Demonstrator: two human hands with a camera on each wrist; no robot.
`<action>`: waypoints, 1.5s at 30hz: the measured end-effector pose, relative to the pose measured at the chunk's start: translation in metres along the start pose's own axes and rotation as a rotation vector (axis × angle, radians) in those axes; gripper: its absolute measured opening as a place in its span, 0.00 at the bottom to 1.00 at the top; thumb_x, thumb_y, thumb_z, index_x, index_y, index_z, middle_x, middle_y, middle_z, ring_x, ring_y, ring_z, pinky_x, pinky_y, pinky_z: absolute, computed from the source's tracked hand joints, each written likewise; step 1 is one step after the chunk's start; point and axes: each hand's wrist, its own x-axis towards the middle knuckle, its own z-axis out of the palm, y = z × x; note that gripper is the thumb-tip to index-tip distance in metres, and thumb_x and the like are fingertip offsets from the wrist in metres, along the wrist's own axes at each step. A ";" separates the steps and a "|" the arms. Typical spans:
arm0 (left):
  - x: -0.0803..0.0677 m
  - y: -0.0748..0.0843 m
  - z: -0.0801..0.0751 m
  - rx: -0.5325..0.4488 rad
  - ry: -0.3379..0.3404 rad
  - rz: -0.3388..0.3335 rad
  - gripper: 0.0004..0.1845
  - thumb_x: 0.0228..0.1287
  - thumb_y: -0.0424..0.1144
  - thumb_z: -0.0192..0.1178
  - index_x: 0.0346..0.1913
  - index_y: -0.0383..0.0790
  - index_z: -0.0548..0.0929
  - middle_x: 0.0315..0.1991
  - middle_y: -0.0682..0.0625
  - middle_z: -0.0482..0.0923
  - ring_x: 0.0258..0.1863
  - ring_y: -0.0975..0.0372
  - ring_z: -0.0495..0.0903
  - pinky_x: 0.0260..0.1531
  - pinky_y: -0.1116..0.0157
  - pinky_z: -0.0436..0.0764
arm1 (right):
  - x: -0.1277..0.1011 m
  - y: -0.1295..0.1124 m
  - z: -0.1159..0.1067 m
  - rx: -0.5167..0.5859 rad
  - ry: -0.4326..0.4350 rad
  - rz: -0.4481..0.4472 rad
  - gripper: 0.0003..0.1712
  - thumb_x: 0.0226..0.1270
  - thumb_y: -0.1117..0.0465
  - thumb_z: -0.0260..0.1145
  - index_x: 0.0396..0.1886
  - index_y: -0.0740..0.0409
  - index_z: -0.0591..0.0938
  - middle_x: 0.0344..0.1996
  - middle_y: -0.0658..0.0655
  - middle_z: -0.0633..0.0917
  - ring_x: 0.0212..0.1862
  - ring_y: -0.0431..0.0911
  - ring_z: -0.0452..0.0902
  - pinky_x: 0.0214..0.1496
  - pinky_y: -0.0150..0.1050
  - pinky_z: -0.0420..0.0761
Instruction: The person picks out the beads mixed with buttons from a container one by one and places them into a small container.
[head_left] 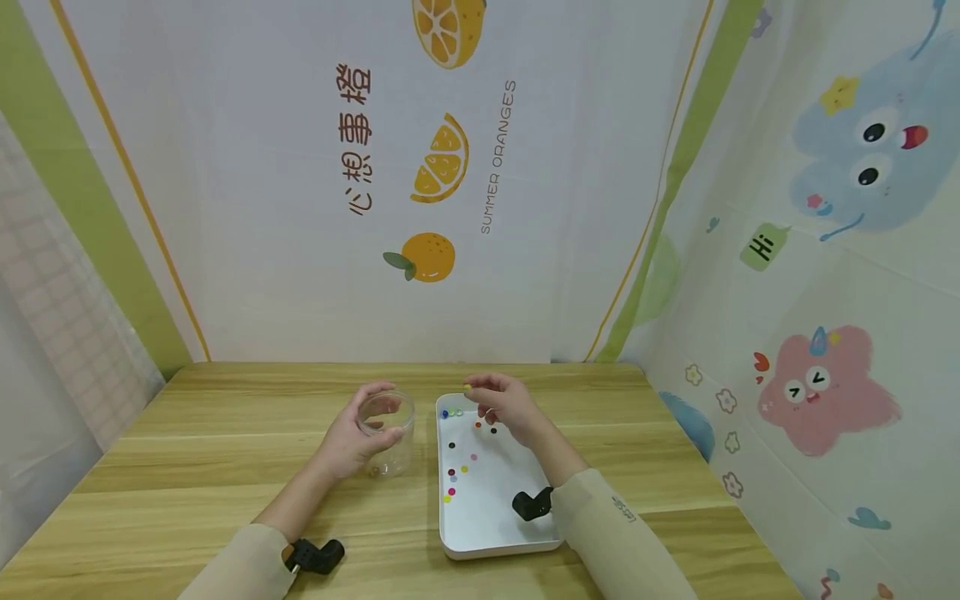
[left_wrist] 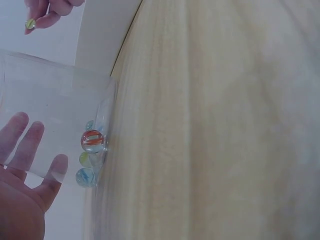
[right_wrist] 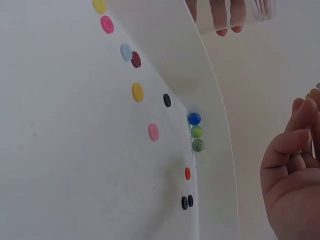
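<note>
At left, grips one clear jar (head_left: 395, 457) in the left hand (head_left: 351, 439), upright on the table (head_left: 262, 421), mouth up, long axis vertical. Inside, at its base, at least four jar marbles (left_wrist: 92, 141), overlapping, exact count hard to make out. Just right, one white tray (head_left: 498, 521), partly covered by one sleeve (head_left: 615, 533): three tray marbles (right_wrist: 197, 132), ten buttons (right_wrist: 138, 92). Over its far end, pinches one yellowish marble (left_wrist: 30, 23) in the right hand (head_left: 512, 410), mostly hidden in the right wrist view.
</note>
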 end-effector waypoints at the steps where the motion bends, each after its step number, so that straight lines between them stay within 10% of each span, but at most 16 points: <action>1: 0.000 0.000 0.000 -0.001 -0.001 -0.001 0.36 0.70 0.33 0.74 0.76 0.39 0.69 0.66 0.27 0.80 0.68 0.38 0.79 0.65 0.39 0.77 | 0.000 0.000 0.000 0.011 -0.002 -0.003 0.18 0.77 0.59 0.71 0.62 0.59 0.86 0.47 0.61 0.86 0.34 0.44 0.78 0.37 0.35 0.78; 45: 0.000 -0.001 0.000 -0.018 -0.003 -0.003 0.37 0.70 0.32 0.73 0.77 0.33 0.67 0.66 0.26 0.80 0.68 0.36 0.79 0.65 0.40 0.77 | 0.003 -0.045 0.042 0.180 -0.176 -0.056 0.19 0.78 0.60 0.69 0.63 0.61 0.85 0.42 0.49 0.86 0.31 0.41 0.75 0.36 0.34 0.74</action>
